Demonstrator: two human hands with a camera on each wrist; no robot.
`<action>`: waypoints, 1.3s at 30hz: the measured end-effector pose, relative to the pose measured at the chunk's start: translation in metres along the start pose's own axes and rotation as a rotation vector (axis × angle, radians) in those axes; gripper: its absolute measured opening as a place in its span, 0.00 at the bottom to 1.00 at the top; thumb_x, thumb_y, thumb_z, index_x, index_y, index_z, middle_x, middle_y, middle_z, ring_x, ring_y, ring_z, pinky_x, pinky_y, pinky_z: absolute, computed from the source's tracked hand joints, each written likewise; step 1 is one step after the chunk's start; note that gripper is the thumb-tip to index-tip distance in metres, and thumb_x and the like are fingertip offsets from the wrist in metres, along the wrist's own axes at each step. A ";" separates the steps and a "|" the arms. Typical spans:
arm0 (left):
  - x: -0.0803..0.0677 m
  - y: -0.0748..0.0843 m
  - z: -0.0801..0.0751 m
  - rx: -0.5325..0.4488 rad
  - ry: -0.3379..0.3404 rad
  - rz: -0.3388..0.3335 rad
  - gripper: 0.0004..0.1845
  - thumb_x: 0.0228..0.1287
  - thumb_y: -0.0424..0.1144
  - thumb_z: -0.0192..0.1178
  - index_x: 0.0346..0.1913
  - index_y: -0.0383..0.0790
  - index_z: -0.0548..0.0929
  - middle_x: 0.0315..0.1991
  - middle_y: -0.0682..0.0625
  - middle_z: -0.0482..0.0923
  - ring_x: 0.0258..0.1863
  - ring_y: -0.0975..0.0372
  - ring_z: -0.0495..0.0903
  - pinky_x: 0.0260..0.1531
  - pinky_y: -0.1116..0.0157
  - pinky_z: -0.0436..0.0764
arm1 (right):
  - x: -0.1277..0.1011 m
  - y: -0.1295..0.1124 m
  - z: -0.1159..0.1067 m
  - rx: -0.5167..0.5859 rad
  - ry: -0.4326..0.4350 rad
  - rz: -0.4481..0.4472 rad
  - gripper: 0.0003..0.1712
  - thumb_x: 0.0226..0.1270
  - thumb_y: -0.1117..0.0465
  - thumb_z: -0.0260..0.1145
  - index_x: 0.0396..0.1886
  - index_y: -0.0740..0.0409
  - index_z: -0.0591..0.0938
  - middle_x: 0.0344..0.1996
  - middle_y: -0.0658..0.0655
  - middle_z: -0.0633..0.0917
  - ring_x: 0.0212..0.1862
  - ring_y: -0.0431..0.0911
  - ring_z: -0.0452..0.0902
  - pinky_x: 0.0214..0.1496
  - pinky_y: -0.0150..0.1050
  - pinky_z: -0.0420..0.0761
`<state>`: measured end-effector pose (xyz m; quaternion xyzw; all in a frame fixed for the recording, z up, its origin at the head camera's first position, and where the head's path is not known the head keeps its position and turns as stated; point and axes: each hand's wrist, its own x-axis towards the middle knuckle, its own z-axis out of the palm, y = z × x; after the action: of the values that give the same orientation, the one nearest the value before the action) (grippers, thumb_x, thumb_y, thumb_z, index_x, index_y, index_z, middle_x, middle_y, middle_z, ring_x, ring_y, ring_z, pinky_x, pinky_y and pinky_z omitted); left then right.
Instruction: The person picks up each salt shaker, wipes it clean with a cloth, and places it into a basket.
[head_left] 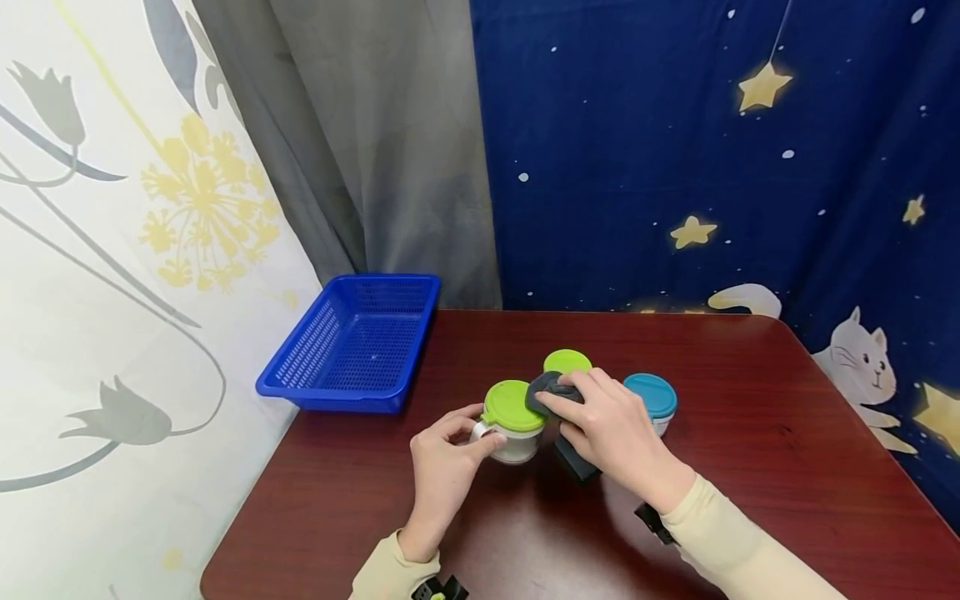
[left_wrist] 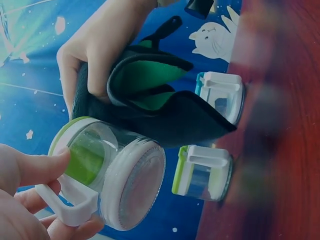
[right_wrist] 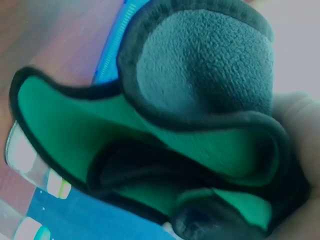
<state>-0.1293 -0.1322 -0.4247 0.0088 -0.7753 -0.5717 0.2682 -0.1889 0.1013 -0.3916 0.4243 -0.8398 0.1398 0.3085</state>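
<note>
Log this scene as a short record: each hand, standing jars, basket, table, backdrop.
left hand: holds a green-lidded glass jar on its handle side, base raised
right hand: grips a folded dark-gray cloth with green inner side, close by that jar's lid
standing jars: second green-lidded jar; blue-lidded jar; both upright
basket: blue plastic basket, left end of table
table: reddish-brown tabletop
backdrop: gray curtain; navy star-print curtain

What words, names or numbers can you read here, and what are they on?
None: no word, label, brand or number can be read anywhere.
Any marks under the held glass jar are too blurred to read.
The gray cloth and navy curtain show no lettering.
</note>
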 end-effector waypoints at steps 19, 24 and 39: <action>0.042 0.002 -0.021 -0.245 0.081 -0.104 0.12 0.43 0.34 0.82 0.29 0.35 0.89 0.43 0.47 0.87 0.36 0.54 0.87 0.32 0.63 0.86 | -0.016 0.013 -0.027 0.042 0.170 0.011 0.26 0.67 0.63 0.65 0.64 0.43 0.82 0.58 0.54 0.83 0.54 0.50 0.81 0.44 0.52 0.84; 0.061 0.008 -0.032 -0.207 0.115 -0.075 0.14 0.45 0.37 0.83 0.30 0.33 0.89 0.43 0.46 0.87 0.40 0.56 0.86 0.31 0.65 0.85 | -0.023 0.018 -0.032 0.019 0.173 0.015 0.25 0.65 0.63 0.67 0.63 0.43 0.83 0.58 0.54 0.83 0.54 0.51 0.81 0.44 0.53 0.84; 0.138 -0.005 -0.064 -0.017 0.267 0.034 0.16 0.48 0.47 0.81 0.32 0.38 0.89 0.40 0.50 0.88 0.33 0.63 0.87 0.30 0.71 0.83 | -0.043 0.026 -0.037 -0.042 0.063 0.061 0.25 0.60 0.64 0.69 0.58 0.43 0.86 0.55 0.53 0.84 0.49 0.51 0.83 0.38 0.48 0.85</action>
<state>-0.2220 -0.2345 -0.3604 0.0693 -0.7279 -0.5675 0.3785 -0.1753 0.1621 -0.3896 0.3873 -0.8450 0.1449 0.3390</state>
